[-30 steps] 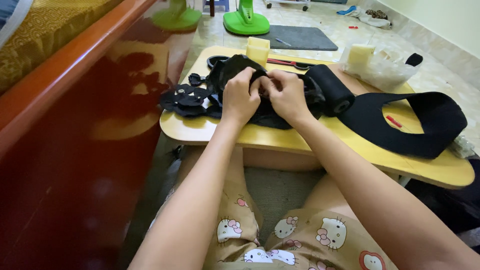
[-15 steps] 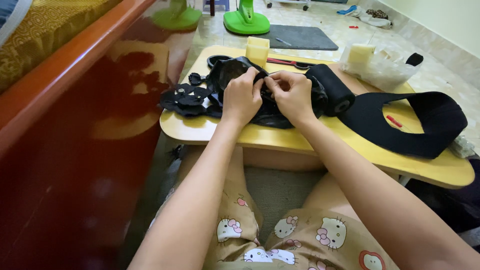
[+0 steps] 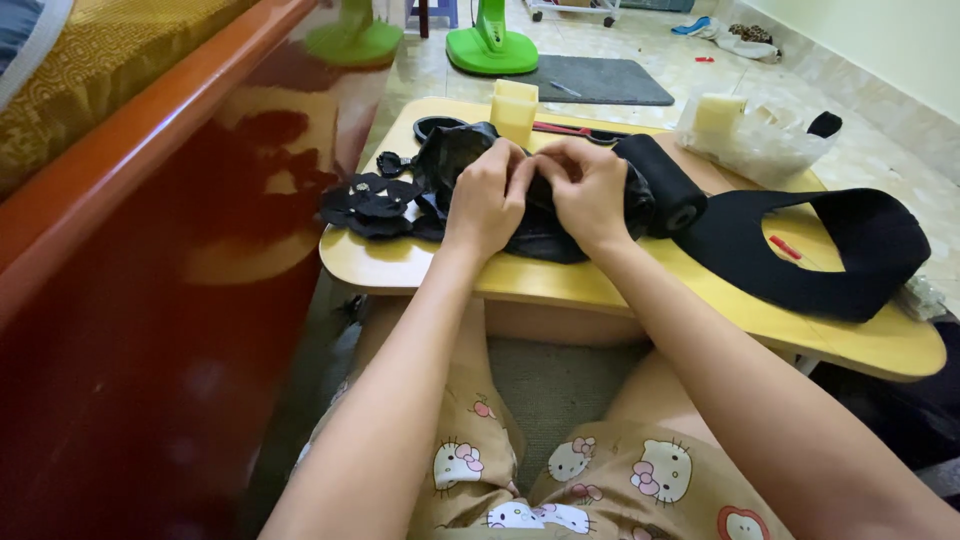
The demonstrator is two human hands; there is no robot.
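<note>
Hands meet over a black plastic bag in the head view, the only view of this moment. The left hand lies with its back up on the crumpled bag, and its fingers curl down and pinch the shiny material near the top. The right hand is just beside it, touching it at the fingertips, and it grips the same bag with bent fingers. So both hands are closed on the bag, neither is free.

The bag rests on a low yellow table, near the front edge, above the person's lap. Left of the bag there is a small heap of black fabric flowers, touching the bag's side. Right of the right hand a black roll of fabric lies tilted, and from it a wide black fabric band makes a loop across the right part of the table. A small red piece lies on this band. Behind the hands a pale yellow block stands upright, and a second similar block is at a clear plastic bag further right. On the left a red-brown wooden bed frame fills the side of the picture. On the tiled floor behind the table I see 2 green stands and a dark mat.
</note>
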